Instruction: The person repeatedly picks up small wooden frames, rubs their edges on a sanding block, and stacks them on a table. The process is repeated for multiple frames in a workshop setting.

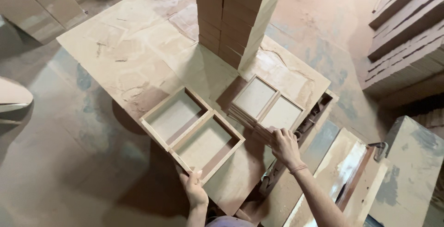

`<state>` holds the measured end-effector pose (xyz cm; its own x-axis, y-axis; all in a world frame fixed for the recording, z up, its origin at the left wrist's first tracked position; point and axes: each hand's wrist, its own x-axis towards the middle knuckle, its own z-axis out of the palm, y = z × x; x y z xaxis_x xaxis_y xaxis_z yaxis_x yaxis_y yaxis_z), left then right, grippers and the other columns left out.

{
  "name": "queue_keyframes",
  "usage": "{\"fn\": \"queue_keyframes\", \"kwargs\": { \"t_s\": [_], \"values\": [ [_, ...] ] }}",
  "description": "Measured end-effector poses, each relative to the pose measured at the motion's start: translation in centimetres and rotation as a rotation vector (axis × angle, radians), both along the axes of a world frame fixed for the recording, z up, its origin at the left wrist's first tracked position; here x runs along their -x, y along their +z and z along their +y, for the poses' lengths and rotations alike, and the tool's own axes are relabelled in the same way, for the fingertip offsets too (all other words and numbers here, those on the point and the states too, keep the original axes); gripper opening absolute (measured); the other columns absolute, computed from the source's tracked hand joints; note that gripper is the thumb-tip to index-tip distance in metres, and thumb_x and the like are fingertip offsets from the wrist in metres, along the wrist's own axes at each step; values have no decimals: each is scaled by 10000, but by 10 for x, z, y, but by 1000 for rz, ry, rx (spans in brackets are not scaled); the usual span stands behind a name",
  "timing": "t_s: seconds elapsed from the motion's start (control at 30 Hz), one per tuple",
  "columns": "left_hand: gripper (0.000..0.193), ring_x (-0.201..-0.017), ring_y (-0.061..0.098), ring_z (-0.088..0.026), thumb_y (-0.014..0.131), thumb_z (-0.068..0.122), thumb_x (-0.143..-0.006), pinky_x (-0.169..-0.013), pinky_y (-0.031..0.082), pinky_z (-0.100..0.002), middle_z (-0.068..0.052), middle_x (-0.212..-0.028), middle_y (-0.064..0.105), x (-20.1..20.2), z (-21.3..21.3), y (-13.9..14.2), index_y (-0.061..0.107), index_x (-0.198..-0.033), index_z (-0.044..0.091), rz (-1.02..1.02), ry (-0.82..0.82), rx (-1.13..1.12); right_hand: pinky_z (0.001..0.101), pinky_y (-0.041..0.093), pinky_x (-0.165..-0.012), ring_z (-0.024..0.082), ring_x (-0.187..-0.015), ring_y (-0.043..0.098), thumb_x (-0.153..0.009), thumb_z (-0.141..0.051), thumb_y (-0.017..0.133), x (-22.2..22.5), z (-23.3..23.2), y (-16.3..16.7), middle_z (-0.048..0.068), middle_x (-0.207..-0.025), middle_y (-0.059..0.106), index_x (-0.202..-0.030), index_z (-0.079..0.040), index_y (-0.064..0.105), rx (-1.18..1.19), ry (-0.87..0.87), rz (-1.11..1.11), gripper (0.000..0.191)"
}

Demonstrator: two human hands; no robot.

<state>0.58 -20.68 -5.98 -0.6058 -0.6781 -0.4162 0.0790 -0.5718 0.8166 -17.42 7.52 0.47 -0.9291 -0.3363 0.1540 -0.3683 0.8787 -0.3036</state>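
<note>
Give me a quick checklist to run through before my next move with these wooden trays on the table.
1. Left hand grips the near corner of the two-compartment tray: ok, fingers rest on its rim.
2. Right hand on the stack of shallow frames: ok, fingertips touch its near edge.
3. Tray fully supported by the table: ok, it lies flat, though its near corner is close to the table's edge.
4. Both tray compartments empty: ok, only bare bottoms show.
5. Frame stack square: not ok, lower frames fan out toward the tray.
6. Tall stack of boxes behind steady: cannot tell, its top is cut off.
</note>
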Motion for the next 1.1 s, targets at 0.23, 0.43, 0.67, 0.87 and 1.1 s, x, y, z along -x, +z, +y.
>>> {"fn": "queue_keyframes", "kwargs": {
  "t_s": [0.23,0.43,0.67,0.87,1.1],
  "values": [
    [736,-1372,428,-292,534,199,-860,-1153,297,-387,-164,-1483,469,0,-13,85,324,-1525,-38,207,-100,191,484,458,-998,390,-1175,557,-809,-155,743,-49,-39,19,210,-1239,595,-1221,-8,599,233,-58,66,461],
    [781,-1562,160,-326,494,310,-939,-1246,92,-456,-209,-1667,210,-13,-50,116,220,-1587,-29,10,-59,383,451,475,-1005,382,-1187,564,-795,-181,778,-93,-55,26,183,-1236,616,-1170,-11,643,375,-114,28,433],
    [649,-1579,230,-336,472,277,-996,-1290,126,-461,-228,-1658,307,-23,-91,110,327,-1538,-50,190,95,532,426,509,-959,370,-1145,615,-806,-214,775,-106,-20,26,179,-1190,646,-1136,-22,661,462,-172,-26,399],
    [507,-1454,331,-306,454,261,-996,-1183,228,-417,-169,-1629,372,-18,-136,119,472,-1443,23,33,153,609,367,570,-852,280,-964,713,-818,-257,769,-96,-3,40,129,-1145,702,-1137,-49,702,536,-310,-163,387],
    [430,-1475,400,-292,416,292,-1061,-1199,301,-441,-168,-1574,449,50,-246,138,541,-1373,24,154,78,719,337,596,-821,197,-972,734,-896,-301,721,-45,-22,47,104,-1126,728,-1174,-36,696,678,-313,-297,385]
  ]
}}
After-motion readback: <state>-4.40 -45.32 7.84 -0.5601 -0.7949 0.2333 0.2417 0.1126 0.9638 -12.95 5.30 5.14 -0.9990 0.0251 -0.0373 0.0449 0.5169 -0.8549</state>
